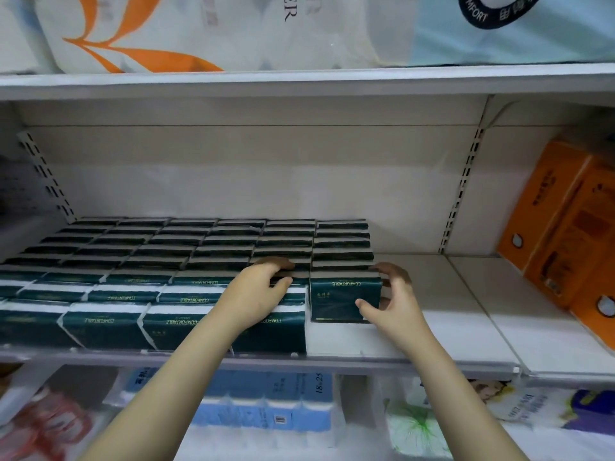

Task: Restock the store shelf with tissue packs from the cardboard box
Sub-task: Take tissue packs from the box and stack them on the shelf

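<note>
Currently, the right hand (pixel 389 301) grips the green tissue pack (pixel 342 299) fronting the rightmost column, its long axis parallel to the shelf (pixel 449 314) edge. The left hand (pixel 259 287) curls over neighbouring packs (pixel 286 334) immediately leftward.

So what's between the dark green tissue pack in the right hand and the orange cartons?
Between dark green tissue pack and orange cartons: only bare white shelf board, one seam; head view.

Dark green tissue packs (pixel 159 261) lie in tight rows across the left of the white shelf (pixel 432 327). One more pack (pixel 344 299) adjoins their right side, behind the front edge.
</note>
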Available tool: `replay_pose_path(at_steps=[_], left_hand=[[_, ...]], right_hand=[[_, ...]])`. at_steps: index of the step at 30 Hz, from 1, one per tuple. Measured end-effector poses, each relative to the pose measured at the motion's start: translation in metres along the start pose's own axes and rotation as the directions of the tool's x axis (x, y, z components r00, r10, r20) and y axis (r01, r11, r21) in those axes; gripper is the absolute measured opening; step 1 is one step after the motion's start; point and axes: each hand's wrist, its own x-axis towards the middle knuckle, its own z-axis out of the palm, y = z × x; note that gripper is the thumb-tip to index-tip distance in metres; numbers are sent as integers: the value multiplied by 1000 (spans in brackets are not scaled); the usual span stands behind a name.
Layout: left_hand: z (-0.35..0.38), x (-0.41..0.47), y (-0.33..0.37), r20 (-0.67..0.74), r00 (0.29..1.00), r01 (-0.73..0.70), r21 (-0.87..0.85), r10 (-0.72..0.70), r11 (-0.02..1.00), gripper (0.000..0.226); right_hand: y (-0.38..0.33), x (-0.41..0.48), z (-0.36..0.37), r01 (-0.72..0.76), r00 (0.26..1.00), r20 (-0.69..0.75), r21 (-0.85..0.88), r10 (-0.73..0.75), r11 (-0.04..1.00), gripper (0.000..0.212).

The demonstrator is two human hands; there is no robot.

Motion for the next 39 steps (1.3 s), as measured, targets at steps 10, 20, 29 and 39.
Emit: replay_pose_path(at_steps=[10, 20, 29, 39], left_hand=[[3, 6, -8, -15, 1000, -9, 46, 10, 999, 31], [1, 6, -6, -20, 1000, -14, 52, 15, 999, 32], [2, 2, -1, -14, 1000, -12, 63, 13, 998, 33], [-17, -32, 2, -357, 929, -163, -151, 100, 975, 25]], right_hand=[[-5, -1, 3, 151, 982, 143, -198, -124, 969, 85], [-1, 16, 3, 240, 969, 152, -403, -194, 883, 68], [-11, 16, -3, 225, 966, 231, -530, -116, 818, 84], [-44, 6, -12, 280, 958, 188, -442, -217, 853, 63]])
